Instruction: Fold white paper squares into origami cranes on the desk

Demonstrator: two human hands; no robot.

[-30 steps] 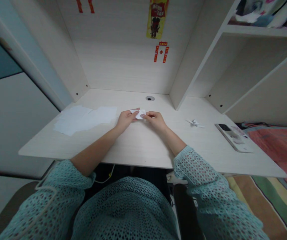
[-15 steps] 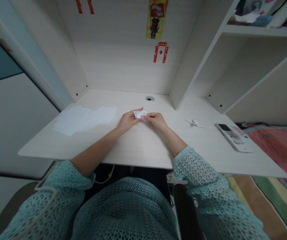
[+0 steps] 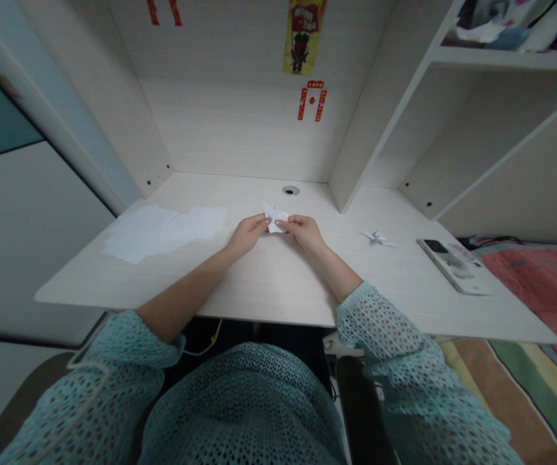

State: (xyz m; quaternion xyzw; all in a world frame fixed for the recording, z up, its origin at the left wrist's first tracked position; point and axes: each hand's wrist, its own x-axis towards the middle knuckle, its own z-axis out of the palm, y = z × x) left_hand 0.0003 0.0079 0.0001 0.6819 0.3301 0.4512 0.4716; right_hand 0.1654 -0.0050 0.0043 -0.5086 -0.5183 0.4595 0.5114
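Observation:
A small piece of folded white paper point(image 3: 275, 216) is held up between my two hands, just above the desk. My left hand point(image 3: 248, 234) pinches its left edge, thumb on the near face. On the other side my right hand point(image 3: 306, 232) grips the right part, its thumb pressed on the paper and its fingers behind. The exact folds are too small to make out. To the right on the desk lies a small folded white paper figure point(image 3: 378, 238) with thin pointed ends, apart from both hands.
White paper sheets point(image 3: 147, 232) lie overlapping on the desk's left. A phone point(image 3: 453, 266) rests near the right end of the white desk point(image 3: 269, 290). Behind my hands is a round cable hole point(image 3: 291, 190). An upright divider point(image 3: 360, 129) stands at the back right.
The paper has been turned and now stands more upright, with a point upward. My left fingers have shifted from around it to a pinch at its left edge. My right hand has barely moved.

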